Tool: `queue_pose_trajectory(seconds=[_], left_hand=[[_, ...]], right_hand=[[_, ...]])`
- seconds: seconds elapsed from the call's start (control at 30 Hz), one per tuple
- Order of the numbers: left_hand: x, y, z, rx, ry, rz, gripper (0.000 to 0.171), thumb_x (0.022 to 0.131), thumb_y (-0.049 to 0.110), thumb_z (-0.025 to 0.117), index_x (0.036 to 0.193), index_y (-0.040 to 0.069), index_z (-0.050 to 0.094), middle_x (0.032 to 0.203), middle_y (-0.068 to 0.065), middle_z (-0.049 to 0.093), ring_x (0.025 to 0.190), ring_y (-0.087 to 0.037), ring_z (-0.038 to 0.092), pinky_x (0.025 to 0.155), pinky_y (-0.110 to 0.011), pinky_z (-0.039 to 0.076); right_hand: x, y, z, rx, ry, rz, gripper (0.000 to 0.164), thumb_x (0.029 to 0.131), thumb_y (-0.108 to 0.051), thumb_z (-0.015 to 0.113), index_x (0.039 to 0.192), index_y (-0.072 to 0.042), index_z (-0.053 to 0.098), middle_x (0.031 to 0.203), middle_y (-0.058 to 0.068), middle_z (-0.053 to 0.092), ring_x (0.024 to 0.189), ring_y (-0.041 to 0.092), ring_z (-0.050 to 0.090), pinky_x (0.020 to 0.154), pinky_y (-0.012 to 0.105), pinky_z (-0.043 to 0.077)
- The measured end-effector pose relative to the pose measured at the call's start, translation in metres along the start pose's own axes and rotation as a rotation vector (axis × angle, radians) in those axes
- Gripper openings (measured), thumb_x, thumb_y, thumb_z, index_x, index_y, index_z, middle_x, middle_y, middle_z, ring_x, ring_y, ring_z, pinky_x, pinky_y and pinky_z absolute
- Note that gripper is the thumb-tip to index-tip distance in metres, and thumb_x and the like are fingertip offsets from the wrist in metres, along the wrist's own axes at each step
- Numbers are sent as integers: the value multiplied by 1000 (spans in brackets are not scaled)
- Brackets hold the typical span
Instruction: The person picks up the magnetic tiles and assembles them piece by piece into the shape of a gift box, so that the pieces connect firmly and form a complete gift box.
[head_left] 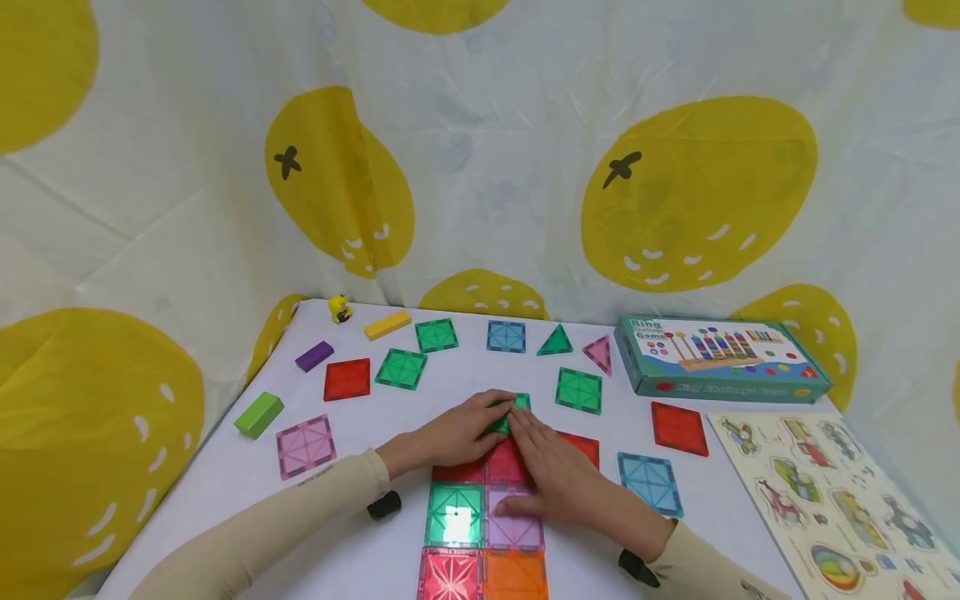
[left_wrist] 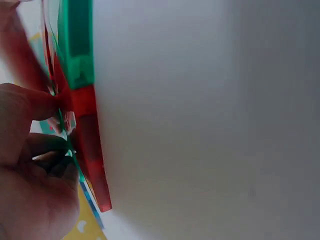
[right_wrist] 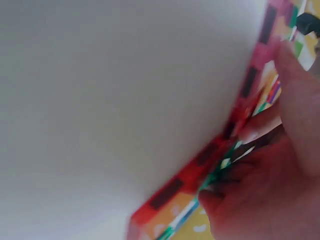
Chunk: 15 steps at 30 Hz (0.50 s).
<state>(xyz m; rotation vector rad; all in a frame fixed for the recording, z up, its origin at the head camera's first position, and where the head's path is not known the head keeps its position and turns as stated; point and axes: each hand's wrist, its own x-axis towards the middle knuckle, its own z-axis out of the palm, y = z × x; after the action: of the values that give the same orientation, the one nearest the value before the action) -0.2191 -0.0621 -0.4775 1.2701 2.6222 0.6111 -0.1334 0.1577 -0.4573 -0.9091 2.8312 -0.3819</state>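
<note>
Both hands meet over a green square magnetic tile (head_left: 522,401) at the far end of a two-column strip of tiles. My left hand (head_left: 457,433) lies at its left side, fingers reaching across it. In the left wrist view, the left thumb (left_wrist: 40,102) touches the red tile's edge (left_wrist: 92,145). From the right, my right hand (head_left: 558,479) rests extended fingers at the green tile and a red tile (head_left: 506,463), its thumb spread over a pink tile (head_left: 517,531). Nearer in the strip are a shiny green tile (head_left: 455,517), a pinkish-red tile (head_left: 452,575) and an orange tile (head_left: 516,575).
Loose tiles surround the strip, including a pink square (head_left: 306,446), red squares (head_left: 678,428) and a blue square (head_left: 651,483). Blocks (head_left: 259,415) and a yellow figure (head_left: 340,309) stand left. A game box (head_left: 720,358) and puzzle board (head_left: 832,500) occupy the right.
</note>
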Motion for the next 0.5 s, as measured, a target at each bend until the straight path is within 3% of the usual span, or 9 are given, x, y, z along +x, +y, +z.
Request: queue_pose_trajectory(seconds=[0.2,0.37,0.5], left_hand=[[-22,-13,-13,-24,79,-59,57,108,30,64,155,1,51,163,-10,43,148,-25,41,116,-42,41],[-44,-34,-37,4,202,-235,55,106,27,67,151,-3,54,157,-16,47,144,-34,45,111,-51,46],[-56,-50,-50,57,247,-363,57,103,26,71,149,-5,56,155,-19,50,141,-37,49,108,-54,49]], right_hand=[[4,5,7,29,-26,6,118,86,-75,70,167,-1,24,174,15,17,159,34,15,119,52,34],[4,4,5,-15,-25,3,118,86,-76,69,166,-1,26,174,16,17,159,34,14,121,51,30],[6,6,4,5,-23,-19,120,85,-74,71,167,-1,23,175,15,16,160,34,13,121,51,31]])
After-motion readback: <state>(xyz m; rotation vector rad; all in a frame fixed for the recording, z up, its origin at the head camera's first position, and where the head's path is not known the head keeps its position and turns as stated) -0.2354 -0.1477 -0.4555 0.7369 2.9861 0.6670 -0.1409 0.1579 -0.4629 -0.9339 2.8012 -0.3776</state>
